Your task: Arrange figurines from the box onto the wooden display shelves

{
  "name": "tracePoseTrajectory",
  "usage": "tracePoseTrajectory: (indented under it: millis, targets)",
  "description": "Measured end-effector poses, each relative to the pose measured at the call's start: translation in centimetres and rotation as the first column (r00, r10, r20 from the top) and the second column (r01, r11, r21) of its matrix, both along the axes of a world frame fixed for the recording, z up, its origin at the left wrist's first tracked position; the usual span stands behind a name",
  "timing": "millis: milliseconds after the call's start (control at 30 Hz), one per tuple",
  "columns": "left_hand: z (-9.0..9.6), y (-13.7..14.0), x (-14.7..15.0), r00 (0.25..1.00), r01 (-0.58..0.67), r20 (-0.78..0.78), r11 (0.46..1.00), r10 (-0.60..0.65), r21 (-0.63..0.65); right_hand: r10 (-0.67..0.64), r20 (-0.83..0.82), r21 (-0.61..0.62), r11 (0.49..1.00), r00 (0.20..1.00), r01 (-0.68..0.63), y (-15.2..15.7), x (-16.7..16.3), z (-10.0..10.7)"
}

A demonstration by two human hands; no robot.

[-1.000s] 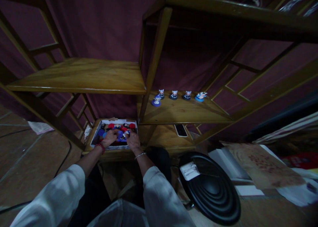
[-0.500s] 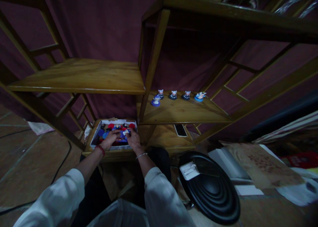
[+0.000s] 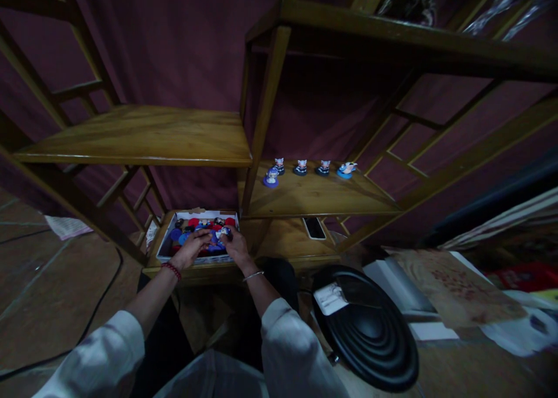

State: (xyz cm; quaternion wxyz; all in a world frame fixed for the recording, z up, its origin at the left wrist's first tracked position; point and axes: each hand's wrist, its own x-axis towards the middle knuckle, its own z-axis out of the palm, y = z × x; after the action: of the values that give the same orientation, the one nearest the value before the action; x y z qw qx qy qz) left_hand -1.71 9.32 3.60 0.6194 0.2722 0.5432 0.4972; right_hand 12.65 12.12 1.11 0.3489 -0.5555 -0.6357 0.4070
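A shallow white box (image 3: 162, 248) on the lowest shelf board holds several small figurines in red, blue and black. My right hand (image 3: 238, 246) is closed on a small figurine (image 3: 224, 233) with white and dark blue parts, held over the right half of the box. Just left of it, my left hand (image 3: 192, 250) is over the box with its fingers bent together, close to the purple-blue pieces. What its fingertips hold, if anything, is too small to make out.
On the middle right shelf stand several figurines: a purple one (image 3: 271, 178), dark-based ones (image 3: 300, 167) and a light blue one (image 3: 347, 169). A phone (image 3: 314, 228) lies on the lower board. A round black ridged object (image 3: 370, 328) and cardboard (image 3: 453, 282) are at right.
The view has shifted slightly. Both hands stay over the box, the figurine still in my right hand; my left fingers have drawn back slightly from it.
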Motion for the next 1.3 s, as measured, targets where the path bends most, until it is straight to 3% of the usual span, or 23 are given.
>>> tracePoseTrajectory:
  millis: [100, 233, 467, 733, 967, 1300]
  targets:
    - [0.3, -0.3, 0.3, 1.000, -0.002, 0.024, 1.000, 0.001, 0.026, -0.022, -0.169, -0.044, 0.999, 0.985, 0.014, -0.5, 0.3, 0.1]
    - [1.1, -1.0, 0.8, 0.997, 0.019, 0.068, 0.998, -0.024, 0.067, -0.081, -0.410, -0.099, 0.994, 0.909, 0.044, -1.5, 0.7, 0.6]
    - [3.5, -2.9, 2.3, 0.988, 0.073, 0.125, 0.992, -0.085, 0.100, -0.109, -0.568, -0.096, 0.993, 0.816, 0.066, -4.3, 2.0, 3.1]
    - [4.4, -4.2, 3.3, 0.984, 0.115, 0.118, 0.984, -0.131, 0.134, -0.190, -0.614, -0.163, 0.980, 0.766, 0.112, -6.3, 3.3, 4.7]
    - [4.7, -4.6, 4.1, 0.987, 0.063, 0.138, 0.991, -0.079, 0.119, -0.131, -0.615, -0.089, 0.991, 0.777, 0.096, -6.8, 4.1, 5.5]
    - [5.0, -4.8, 4.8, 0.987, 0.043, 0.151, 0.994, -0.058, 0.103, -0.126, -0.645, -0.092, 0.992, 0.754, 0.087, -7.3, 4.8, 6.1]
